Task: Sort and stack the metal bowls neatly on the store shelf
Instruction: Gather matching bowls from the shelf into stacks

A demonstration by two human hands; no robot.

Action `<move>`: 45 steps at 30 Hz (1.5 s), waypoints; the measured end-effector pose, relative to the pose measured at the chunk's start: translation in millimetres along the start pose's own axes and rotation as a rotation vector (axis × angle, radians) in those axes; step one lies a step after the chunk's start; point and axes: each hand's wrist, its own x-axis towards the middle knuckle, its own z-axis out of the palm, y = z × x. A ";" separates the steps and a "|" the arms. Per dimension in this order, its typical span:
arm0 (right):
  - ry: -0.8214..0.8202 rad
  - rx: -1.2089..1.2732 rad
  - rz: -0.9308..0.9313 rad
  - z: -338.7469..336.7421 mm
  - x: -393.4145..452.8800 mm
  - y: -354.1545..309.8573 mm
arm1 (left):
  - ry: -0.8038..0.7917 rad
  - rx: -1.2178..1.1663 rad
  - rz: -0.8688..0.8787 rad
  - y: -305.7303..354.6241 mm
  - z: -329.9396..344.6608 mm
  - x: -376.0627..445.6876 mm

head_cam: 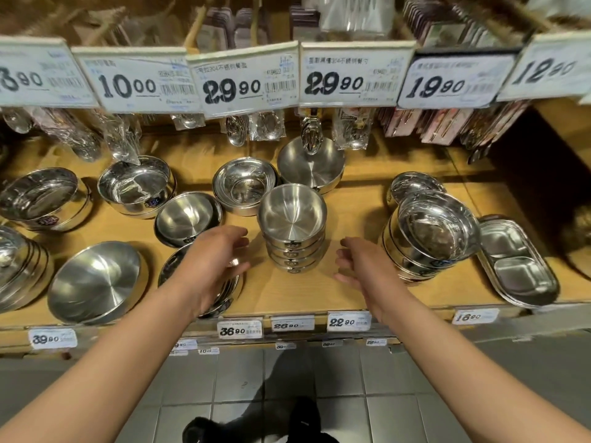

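Note:
A stack of several small steel bowls (292,228) stands upright in the middle of the wooden shelf (351,215). My left hand (214,260) hovers just left of the stack, fingers spread, holding nothing. My right hand (358,266) hovers just right of it, fingers curled apart and holding nothing. Neither hand touches the stack. Behind it sit a shiny nested bowl pair (244,185) and a wide matte bowl (310,164). A tilted stack of bowls (431,235) leans at the right. My left hand partly hides a low stack of bowls (230,289).
More bowls line the left: a matte one (188,219), a wide one (96,281), two labelled shiny ones (137,185) (41,198). Divided steel trays (518,263) lie at the far right. Bagged spoons (236,129) and price tags (243,78) hang above the shelf.

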 end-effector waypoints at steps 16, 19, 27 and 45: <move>0.167 0.070 -0.261 -101.4 -114.9 -34.6 | -0.369 0.171 0.087 5.4 52.6 -71.4; 0.240 0.088 -0.288 -137.4 -115.0 -47.8 | -0.419 0.152 0.106 3.6 70.6 -75.3; 0.282 0.018 -0.164 -204.0 -5.1 -82.8 | -0.324 0.081 0.035 -10.4 122.0 -69.0; 0.222 -0.227 0.016 -173.3 141.6 -69.0 | 0.072 -0.110 -0.089 -34.1 164.1 -55.4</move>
